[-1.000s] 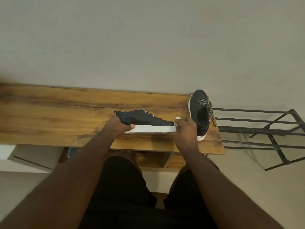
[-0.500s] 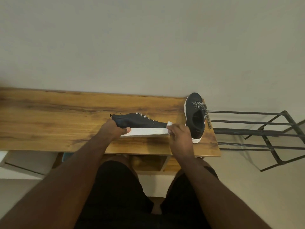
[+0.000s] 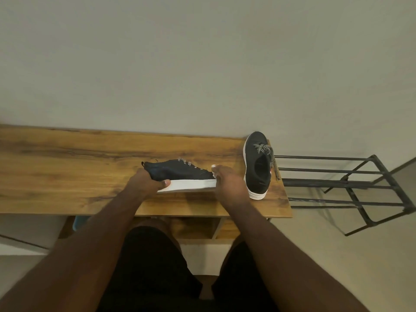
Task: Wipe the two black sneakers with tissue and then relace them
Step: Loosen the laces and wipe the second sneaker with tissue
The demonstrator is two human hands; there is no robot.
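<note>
Table [image 3: 67,167] holds both sneakers near right end. Sneaker [image 3: 180,174] on its side at centre, white sole facing front, laces threaded. Second sneaker [image 3: 256,165] just right, toe pointing away, patterned lace loose across opening.

Left hand [image 3: 146,183] grips heel end, as half a second back. Right hand [image 3: 227,183] pinches tissue [image 3: 213,167], now further along toe end than before. Wiping stage apparently under way; relacing not begun.
</note>
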